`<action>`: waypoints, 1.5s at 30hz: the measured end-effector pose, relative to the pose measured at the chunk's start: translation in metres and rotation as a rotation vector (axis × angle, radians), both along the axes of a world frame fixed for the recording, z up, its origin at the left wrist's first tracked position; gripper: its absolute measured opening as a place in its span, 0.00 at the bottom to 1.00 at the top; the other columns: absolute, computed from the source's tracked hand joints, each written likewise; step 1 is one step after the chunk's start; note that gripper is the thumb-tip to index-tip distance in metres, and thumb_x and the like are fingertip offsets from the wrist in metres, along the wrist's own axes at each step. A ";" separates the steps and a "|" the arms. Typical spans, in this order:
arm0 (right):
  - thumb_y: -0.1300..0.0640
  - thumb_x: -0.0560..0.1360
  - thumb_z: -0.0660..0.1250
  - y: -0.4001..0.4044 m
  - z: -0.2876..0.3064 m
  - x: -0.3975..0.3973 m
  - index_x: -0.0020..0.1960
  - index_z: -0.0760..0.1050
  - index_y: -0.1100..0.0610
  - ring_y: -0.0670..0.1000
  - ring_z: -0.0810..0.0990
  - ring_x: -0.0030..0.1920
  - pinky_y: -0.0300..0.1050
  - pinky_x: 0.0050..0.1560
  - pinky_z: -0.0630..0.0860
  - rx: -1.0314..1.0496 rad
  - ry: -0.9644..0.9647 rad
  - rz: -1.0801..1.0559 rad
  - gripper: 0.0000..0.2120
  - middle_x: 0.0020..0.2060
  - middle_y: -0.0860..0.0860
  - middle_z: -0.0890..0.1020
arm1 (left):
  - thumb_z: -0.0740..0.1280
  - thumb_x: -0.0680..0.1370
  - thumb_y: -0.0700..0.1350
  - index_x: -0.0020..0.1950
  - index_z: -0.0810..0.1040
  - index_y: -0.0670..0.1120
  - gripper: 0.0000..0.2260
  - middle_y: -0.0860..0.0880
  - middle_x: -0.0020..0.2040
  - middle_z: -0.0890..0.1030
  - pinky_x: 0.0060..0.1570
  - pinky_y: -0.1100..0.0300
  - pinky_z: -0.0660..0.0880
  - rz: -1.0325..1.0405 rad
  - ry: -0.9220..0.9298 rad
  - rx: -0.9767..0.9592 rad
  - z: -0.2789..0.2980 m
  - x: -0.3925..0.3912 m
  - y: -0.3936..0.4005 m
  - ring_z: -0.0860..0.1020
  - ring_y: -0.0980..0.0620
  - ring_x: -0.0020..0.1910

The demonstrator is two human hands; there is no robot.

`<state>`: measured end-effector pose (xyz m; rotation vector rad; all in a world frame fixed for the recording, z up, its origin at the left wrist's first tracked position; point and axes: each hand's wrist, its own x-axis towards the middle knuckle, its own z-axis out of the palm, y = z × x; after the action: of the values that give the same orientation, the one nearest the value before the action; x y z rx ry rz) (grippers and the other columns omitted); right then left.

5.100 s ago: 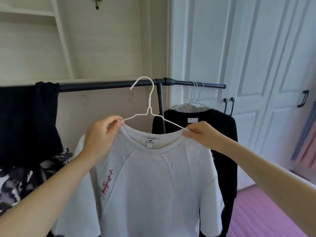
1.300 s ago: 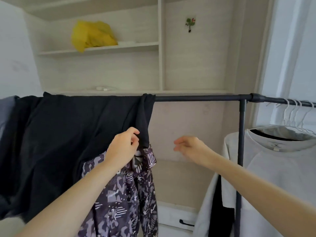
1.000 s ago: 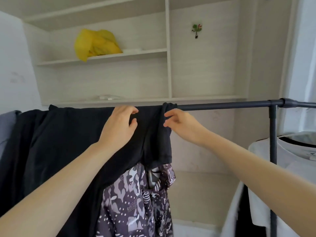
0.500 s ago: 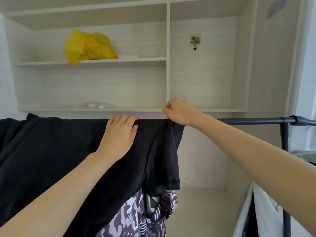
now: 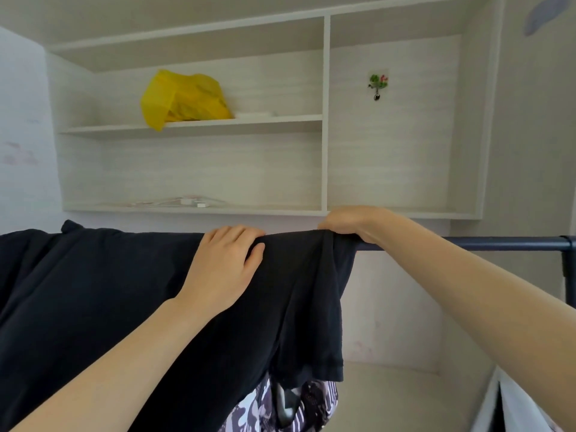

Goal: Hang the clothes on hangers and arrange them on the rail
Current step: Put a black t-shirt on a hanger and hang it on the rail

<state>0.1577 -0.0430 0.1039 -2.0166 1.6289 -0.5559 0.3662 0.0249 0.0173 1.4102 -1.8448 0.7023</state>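
A black garment [image 5: 93, 291] is draped over the dark metal rail [image 5: 467, 243], with a sleeve hanging at its right end. My left hand [image 5: 224, 266] lies on the garment at the rail, fingers curled over the top edge. My right hand [image 5: 349, 222] grips the bunched fabric at the garment's right end, on top of the rail. A purple and white patterned garment [image 5: 280, 406] hangs below the black one. No hanger is in view.
White wall shelves [image 5: 193, 124] stand behind the rail, holding a yellow bag [image 5: 180, 98] and some small white items lower down. The rail's upright post [image 5: 568, 275] is at the right edge. A white garment's edge [image 5: 514, 406] shows at the bottom right.
Both hands rose from the black garment's hanging edge to the top of the rail and took hold there. Since half a second ago, they hardly moved. Earlier I held a white shirt on a hanger.
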 end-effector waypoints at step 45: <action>0.49 0.80 0.59 0.054 -0.067 -0.072 0.51 0.76 0.56 0.52 0.77 0.40 0.49 0.43 0.74 -0.889 -0.137 -0.014 0.12 0.39 0.50 0.80 | 0.63 0.79 0.53 0.53 0.81 0.47 0.12 0.50 0.44 0.84 0.51 0.47 0.73 -0.071 0.143 -0.386 0.076 0.037 0.031 0.80 0.47 0.41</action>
<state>0.0853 0.0111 0.0371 -2.4552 1.4327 -1.6012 0.4033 0.0554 0.0928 1.1087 -1.5410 0.8456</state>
